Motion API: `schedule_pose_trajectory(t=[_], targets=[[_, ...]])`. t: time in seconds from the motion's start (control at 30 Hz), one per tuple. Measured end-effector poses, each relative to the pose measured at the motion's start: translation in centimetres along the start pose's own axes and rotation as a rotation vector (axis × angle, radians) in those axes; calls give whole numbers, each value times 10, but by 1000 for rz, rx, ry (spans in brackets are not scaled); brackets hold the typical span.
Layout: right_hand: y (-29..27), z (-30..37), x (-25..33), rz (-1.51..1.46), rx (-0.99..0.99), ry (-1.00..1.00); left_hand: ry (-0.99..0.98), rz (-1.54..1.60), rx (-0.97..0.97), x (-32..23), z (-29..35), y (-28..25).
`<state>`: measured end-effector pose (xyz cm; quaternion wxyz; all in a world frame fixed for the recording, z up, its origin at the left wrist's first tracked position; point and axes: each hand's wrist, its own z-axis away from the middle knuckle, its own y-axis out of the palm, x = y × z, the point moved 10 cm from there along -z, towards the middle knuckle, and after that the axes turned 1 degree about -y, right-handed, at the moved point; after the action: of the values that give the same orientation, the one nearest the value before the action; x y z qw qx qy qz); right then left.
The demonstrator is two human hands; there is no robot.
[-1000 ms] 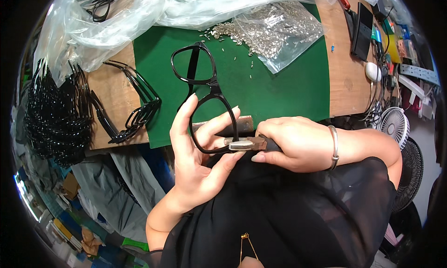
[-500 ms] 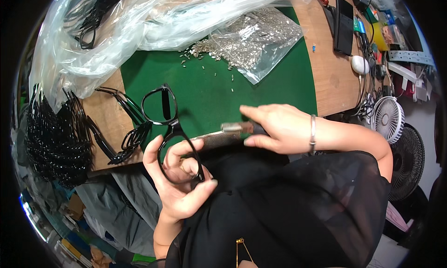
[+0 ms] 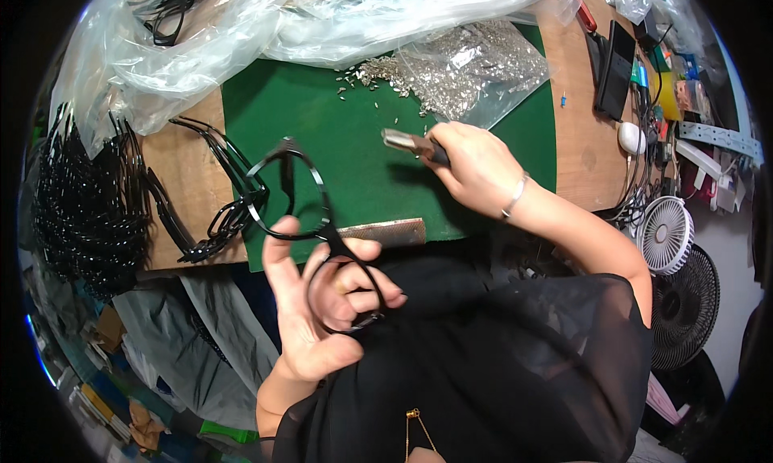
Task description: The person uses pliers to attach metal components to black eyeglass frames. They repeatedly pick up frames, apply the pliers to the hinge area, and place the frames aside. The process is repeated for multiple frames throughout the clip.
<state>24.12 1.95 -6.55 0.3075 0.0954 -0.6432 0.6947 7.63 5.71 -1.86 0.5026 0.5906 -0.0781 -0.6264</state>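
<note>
Black eyeglass frame (image 3: 326, 225) is held in my left hand (image 3: 306, 326), whose fingers are curled about its nearer rim; some fingers show through that rim, and the picture is slightly blurred there. A temple hangs behind the far rim. My right hand (image 3: 483, 169) is closed round the dark handle of pliers (image 3: 405, 140), raised over the green mat (image 3: 346, 173). Their metal jaws point left. Below, a flat metal strip (image 3: 390, 233) lies along the mat's near edge, between my hands.
Small silvery pieces (image 3: 451, 68) lie in and beside a clear bag at the back. Large plastic sheeting (image 3: 306, 28) covers the back left. Bundled black frames (image 3: 93, 213) hang at the left edge. A phone (image 3: 615, 70), cables and a white fan (image 3: 665, 233) stand right.
My right hand has lifted the pliers away from the metal strip, toward the table's back. My left hand has shifted slightly right with the eyeglass frame, which has turned a little.
</note>
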Motion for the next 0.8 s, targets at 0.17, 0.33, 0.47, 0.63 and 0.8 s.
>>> schedule_pose_trajectory(t=[0.17,0.33,0.47,0.63,0.8], targets=[[4,-3,2,119,-94,-56,-177,92,7,15,4,1],[5,-5,10,122,-71,-81,-163,-137,-2,19,19,6],[-20,19,42,-387,-31,15,-152,-448,-27,26,8,3],[-5,32,58,-891,-79,156,62,-502,-62,31,1,11],[12,39,56,-1460,-251,299,123,-568,-55,29,2,17]])
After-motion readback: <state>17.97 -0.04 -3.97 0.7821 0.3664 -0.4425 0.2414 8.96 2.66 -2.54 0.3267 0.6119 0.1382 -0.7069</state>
